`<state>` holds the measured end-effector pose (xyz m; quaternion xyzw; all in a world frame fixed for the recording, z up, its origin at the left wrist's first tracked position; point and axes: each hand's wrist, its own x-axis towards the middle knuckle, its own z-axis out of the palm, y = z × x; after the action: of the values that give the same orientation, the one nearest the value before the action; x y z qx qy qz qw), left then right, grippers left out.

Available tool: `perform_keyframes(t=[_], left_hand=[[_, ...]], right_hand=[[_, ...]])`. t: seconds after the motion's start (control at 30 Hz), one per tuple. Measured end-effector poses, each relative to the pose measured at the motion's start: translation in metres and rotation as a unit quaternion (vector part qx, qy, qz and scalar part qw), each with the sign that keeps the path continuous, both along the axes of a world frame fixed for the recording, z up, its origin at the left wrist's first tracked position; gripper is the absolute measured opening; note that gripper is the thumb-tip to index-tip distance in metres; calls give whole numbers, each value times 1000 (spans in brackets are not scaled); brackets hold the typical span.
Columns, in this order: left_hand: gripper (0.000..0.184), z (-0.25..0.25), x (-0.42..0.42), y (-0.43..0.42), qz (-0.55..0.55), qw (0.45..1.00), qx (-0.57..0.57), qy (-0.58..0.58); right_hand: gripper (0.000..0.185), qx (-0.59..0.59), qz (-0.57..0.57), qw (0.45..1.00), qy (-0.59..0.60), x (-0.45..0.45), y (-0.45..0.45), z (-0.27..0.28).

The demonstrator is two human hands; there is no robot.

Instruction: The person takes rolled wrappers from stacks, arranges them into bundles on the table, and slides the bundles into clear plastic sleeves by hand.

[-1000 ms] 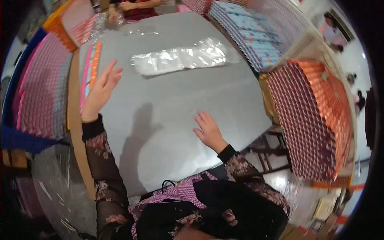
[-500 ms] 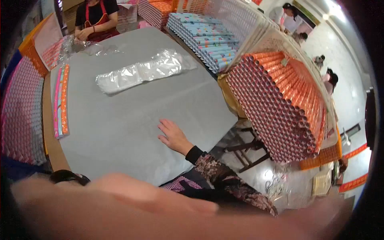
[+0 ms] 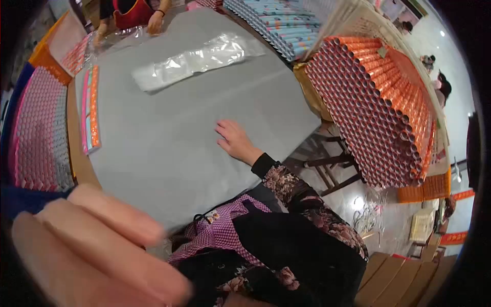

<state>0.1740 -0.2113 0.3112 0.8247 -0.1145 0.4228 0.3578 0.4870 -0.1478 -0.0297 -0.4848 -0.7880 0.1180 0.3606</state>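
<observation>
Grey table [image 3: 158,128], centre: right hand [image 3: 237,141] empty, loosely spread | lower left: left hand [image 3: 102,245] blurred, can't tell its grip | apparently between handlings; plastic sleeves [image 3: 192,62] would need an up-frame reach

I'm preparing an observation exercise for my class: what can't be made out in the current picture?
All in the head view:
- Left hand: blurred, close to the camera; wrist cut off by the picture's edge.
- Right hand: palm hidden by the back of the hand.
- Clear plastic packaging: number of layers hidden by overlap and glare.
- Co-worker: head cut off by the top edge.
- Distant people: too small to tell what they handle.
</observation>
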Motion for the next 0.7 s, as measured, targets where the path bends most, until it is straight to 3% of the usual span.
perform_keyframes(t=[0.1,0.17,0.27,0.33,0.37,0.4,0.43,0.47,0.57,0.7], left_hand=[[86,-16,-14,16,62,998,3,21],[85,-36,-17,27,122,990,-17,69],[77,-75,-28,30,220,941,-95,239],[70,-121,-38,31,257,925,-148,239],[63,-142,-44,28,308,898,-202,240],[63,-156,-51,23,304,900,-205,237],[60,-169,-58,17,323,874,-276,237],[57,-179,-64,11,341,842,-345,235],[57,-200,-76,-5,369,810,-409,199],[65,-215,-86,-9,378,800,-440,156]], right_hand=[[33,5,-11,999,37,17,-8,8],[31,47,-72,996,-11,52,-22,25],[26,167,-154,969,-98,127,-43,71],[24,92,-271,929,-235,179,-68,122],[22,194,-300,904,-235,209,-80,133],[18,166,-320,907,-220,232,-95,163],[15,221,-368,850,-305,255,-111,179],[14,223,-382,845,-300,284,-124,193],[14,239,-495,773,-316,321,-167,247],[27,205,-601,692,-345,355,-197,286]])
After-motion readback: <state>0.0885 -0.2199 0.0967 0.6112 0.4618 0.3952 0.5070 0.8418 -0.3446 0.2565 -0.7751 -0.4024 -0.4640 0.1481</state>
